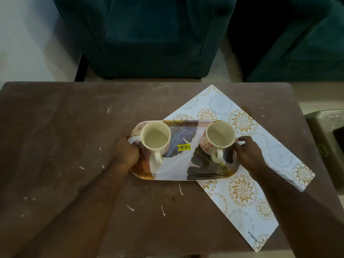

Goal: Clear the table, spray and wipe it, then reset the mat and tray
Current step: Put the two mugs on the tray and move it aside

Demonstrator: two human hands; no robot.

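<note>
the oval tray (175, 170), printed with dark fan-shaped leaves, sits near the middle of the brown bench (55, 136), its right end overlapping a white mat (242, 187) with gold flower rounds that lies skewed, one corner pointing at the far edge. the left hand (128, 151) has its grip closed around the tray's left end, fingers curled under the rim. the right hand (248, 151) holds the right end, fingers bent over the rim beside a cup. two cream cups stand upright on the tray, handles toward the person: the left cup (155, 136) and the right cup (219, 134) (this one with a red floral print outside); both look empty. a yellow price sticker (184, 147) sits on the tray between them. white scuffs mark the bench top. a dark green armchair (145, 34) stands beyond the far edge.
</note>
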